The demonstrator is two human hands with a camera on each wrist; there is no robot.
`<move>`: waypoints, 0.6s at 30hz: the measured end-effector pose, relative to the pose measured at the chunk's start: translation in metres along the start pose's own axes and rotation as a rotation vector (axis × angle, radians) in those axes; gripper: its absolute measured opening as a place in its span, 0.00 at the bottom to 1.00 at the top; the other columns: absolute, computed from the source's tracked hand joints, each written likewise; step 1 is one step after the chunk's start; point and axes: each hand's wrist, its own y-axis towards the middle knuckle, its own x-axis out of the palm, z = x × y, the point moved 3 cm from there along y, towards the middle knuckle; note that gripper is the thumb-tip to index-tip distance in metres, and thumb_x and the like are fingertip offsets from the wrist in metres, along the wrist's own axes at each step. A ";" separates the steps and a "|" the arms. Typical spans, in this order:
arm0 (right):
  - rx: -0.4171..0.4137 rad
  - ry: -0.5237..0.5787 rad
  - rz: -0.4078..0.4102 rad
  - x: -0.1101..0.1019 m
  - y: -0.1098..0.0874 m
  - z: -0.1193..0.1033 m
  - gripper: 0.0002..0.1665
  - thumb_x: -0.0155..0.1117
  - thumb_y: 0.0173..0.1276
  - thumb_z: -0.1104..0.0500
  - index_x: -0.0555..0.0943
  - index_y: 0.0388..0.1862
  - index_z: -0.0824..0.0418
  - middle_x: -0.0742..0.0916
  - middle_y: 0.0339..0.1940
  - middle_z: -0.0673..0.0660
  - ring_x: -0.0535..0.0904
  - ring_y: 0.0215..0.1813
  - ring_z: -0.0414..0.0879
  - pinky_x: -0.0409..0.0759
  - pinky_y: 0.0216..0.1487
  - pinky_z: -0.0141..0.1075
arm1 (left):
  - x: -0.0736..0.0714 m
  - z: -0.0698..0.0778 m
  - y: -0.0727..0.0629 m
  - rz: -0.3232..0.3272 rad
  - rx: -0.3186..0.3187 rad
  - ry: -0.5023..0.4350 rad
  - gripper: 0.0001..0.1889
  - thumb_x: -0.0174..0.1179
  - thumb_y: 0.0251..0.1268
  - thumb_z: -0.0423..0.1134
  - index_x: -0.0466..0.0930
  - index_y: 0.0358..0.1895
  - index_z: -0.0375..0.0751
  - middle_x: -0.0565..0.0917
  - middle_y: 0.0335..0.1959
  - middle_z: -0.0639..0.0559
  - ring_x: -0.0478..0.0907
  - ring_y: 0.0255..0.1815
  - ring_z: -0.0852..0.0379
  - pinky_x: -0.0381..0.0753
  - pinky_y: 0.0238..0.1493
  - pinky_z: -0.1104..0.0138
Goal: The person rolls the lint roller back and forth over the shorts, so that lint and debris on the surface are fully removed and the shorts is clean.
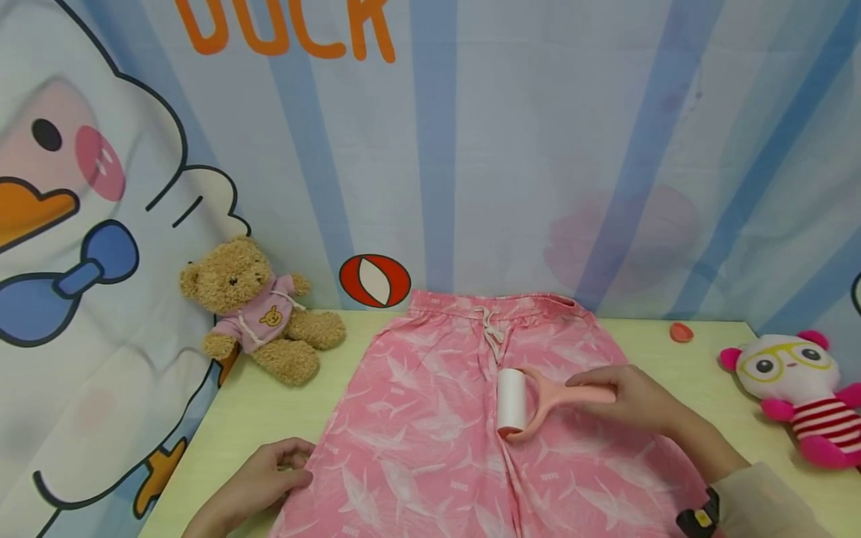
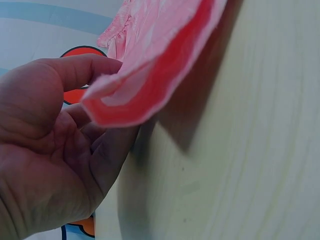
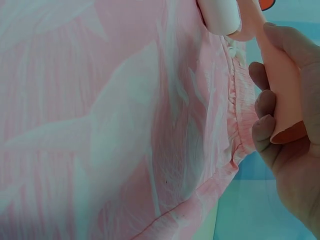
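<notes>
A pair of pink shorts [image 1: 417, 448] with a pale shark print and a white drawstring lies spread out, waistband away from me. At their left side my left hand [image 1: 262, 478] pinches the edge of the leg. In the left wrist view the cloth's hem [image 2: 125, 117] stands raised off the table between thumb and fingers [image 2: 112, 155]. My right hand [image 1: 628, 396] grips the peach handle of a lint roller [image 1: 513, 403]. Its white roll lies over the middle of the shorts, below the drawstring. Fingers [image 3: 265, 105] curl around the handle in the right wrist view.
A brown teddy bear [image 1: 269, 317] in a pink top sits at the back left. To the right lies a panda plush [image 1: 800, 396] with a striped body. A small red piece [image 1: 681, 332] is near the table's back edge. Behind hangs a striped cloth backdrop [image 1: 498, 149].
</notes>
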 end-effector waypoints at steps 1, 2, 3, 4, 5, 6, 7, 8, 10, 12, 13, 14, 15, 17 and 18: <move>-0.007 0.000 0.001 0.001 0.000 -0.001 0.19 0.79 0.64 0.48 0.90 0.52 0.49 0.90 0.48 0.44 0.84 0.45 0.37 0.83 0.46 0.37 | 0.000 0.000 0.000 0.002 0.000 0.005 0.21 0.65 0.66 0.32 0.78 0.61 0.28 0.83 0.38 0.46 0.80 0.36 0.52 0.80 0.37 0.59; -0.016 -0.004 0.001 0.001 -0.001 -0.003 0.19 0.79 0.64 0.49 0.90 0.52 0.49 0.90 0.48 0.44 0.84 0.45 0.37 0.83 0.46 0.37 | 0.000 0.000 0.000 0.005 -0.004 0.009 0.21 0.65 0.66 0.32 0.78 0.61 0.28 0.83 0.38 0.46 0.80 0.36 0.52 0.80 0.37 0.59; -0.021 -0.004 0.002 0.002 -0.001 -0.004 0.19 0.79 0.64 0.49 0.90 0.52 0.50 0.90 0.47 0.44 0.85 0.45 0.38 0.83 0.46 0.37 | 0.000 0.000 0.000 0.007 -0.006 0.011 0.21 0.65 0.66 0.32 0.78 0.61 0.28 0.83 0.38 0.46 0.80 0.36 0.52 0.80 0.37 0.59; -0.030 -0.011 0.001 0.002 -0.002 -0.004 0.19 0.79 0.64 0.49 0.90 0.53 0.50 0.90 0.48 0.45 0.85 0.45 0.38 0.83 0.46 0.38 | 0.000 0.000 0.001 0.008 -0.008 0.012 0.21 0.65 0.66 0.32 0.78 0.61 0.28 0.83 0.38 0.46 0.79 0.36 0.52 0.80 0.37 0.59; -0.037 -0.023 0.003 0.002 -0.002 -0.005 0.19 0.78 0.64 0.48 0.90 0.53 0.50 0.90 0.48 0.45 0.85 0.46 0.38 0.83 0.46 0.38 | 0.000 0.000 0.001 0.009 -0.008 0.013 0.21 0.65 0.66 0.32 0.78 0.61 0.28 0.82 0.38 0.46 0.79 0.36 0.52 0.79 0.37 0.59; -0.040 -0.039 0.009 0.002 -0.003 -0.004 0.19 0.78 0.64 0.48 0.90 0.53 0.49 0.90 0.48 0.44 0.85 0.46 0.38 0.83 0.46 0.38 | 0.000 0.000 0.001 0.009 -0.009 0.013 0.21 0.65 0.66 0.32 0.78 0.61 0.28 0.82 0.38 0.46 0.79 0.36 0.52 0.79 0.36 0.59; -0.041 -0.059 0.014 0.002 -0.004 -0.004 0.20 0.78 0.64 0.46 0.90 0.53 0.49 0.90 0.48 0.44 0.85 0.47 0.38 0.83 0.46 0.39 | 0.000 0.001 0.001 0.009 -0.005 0.014 0.21 0.65 0.66 0.32 0.78 0.61 0.28 0.82 0.38 0.46 0.79 0.36 0.52 0.79 0.36 0.59; -0.047 -0.080 0.020 0.002 -0.005 -0.003 0.20 0.79 0.64 0.46 0.90 0.53 0.49 0.90 0.48 0.44 0.85 0.47 0.38 0.83 0.47 0.39 | 0.000 0.001 0.001 0.008 -0.003 0.016 0.21 0.65 0.66 0.32 0.78 0.60 0.28 0.82 0.38 0.47 0.79 0.36 0.52 0.79 0.36 0.60; -0.044 -0.114 0.038 0.000 -0.007 0.000 0.20 0.79 0.63 0.47 0.90 0.53 0.47 0.90 0.48 0.43 0.85 0.48 0.38 0.83 0.48 0.40 | 0.000 0.001 0.001 0.005 0.005 0.017 0.21 0.65 0.66 0.32 0.78 0.60 0.28 0.82 0.37 0.47 0.78 0.36 0.52 0.79 0.36 0.60; -0.050 -0.138 0.057 -0.002 -0.009 0.002 0.20 0.80 0.61 0.48 0.90 0.52 0.46 0.90 0.48 0.42 0.85 0.48 0.38 0.83 0.47 0.40 | 0.000 0.001 0.001 0.002 0.012 0.019 0.21 0.65 0.65 0.32 0.78 0.60 0.28 0.82 0.37 0.47 0.78 0.36 0.52 0.78 0.36 0.61; -0.057 -0.143 0.067 -0.003 -0.011 0.003 0.20 0.81 0.60 0.50 0.90 0.52 0.46 0.90 0.47 0.41 0.85 0.47 0.37 0.83 0.47 0.40 | -0.001 0.001 0.001 0.003 0.014 0.021 0.21 0.65 0.65 0.32 0.78 0.60 0.28 0.82 0.37 0.47 0.78 0.36 0.52 0.78 0.36 0.61; -0.067 -0.146 0.076 -0.005 -0.013 0.005 0.20 0.82 0.60 0.51 0.90 0.52 0.46 0.90 0.47 0.41 0.85 0.47 0.37 0.83 0.46 0.39 | -0.001 0.001 0.002 0.004 0.014 0.023 0.21 0.65 0.65 0.32 0.78 0.60 0.28 0.82 0.37 0.47 0.78 0.36 0.52 0.78 0.36 0.61; -0.072 -0.146 0.082 -0.007 -0.015 0.006 0.20 0.82 0.59 0.52 0.90 0.52 0.46 0.90 0.46 0.40 0.84 0.46 0.36 0.83 0.45 0.38 | -0.001 0.000 0.002 0.005 0.014 0.024 0.21 0.65 0.65 0.32 0.78 0.60 0.28 0.82 0.37 0.47 0.78 0.36 0.52 0.78 0.36 0.61; -0.098 -0.143 0.092 -0.012 -0.019 0.008 0.20 0.82 0.59 0.53 0.90 0.52 0.46 0.90 0.46 0.39 0.84 0.44 0.35 0.82 0.43 0.37 | -0.001 -0.001 0.002 0.010 0.009 0.026 0.21 0.66 0.65 0.32 0.78 0.60 0.28 0.82 0.37 0.47 0.78 0.35 0.52 0.78 0.35 0.61; -0.109 -0.142 0.100 -0.015 -0.022 0.009 0.20 0.82 0.59 0.53 0.90 0.52 0.46 0.90 0.46 0.39 0.84 0.44 0.35 0.82 0.42 0.37 | -0.001 -0.001 0.002 0.013 0.005 0.026 0.21 0.66 0.65 0.32 0.78 0.60 0.28 0.82 0.37 0.47 0.78 0.35 0.52 0.78 0.35 0.61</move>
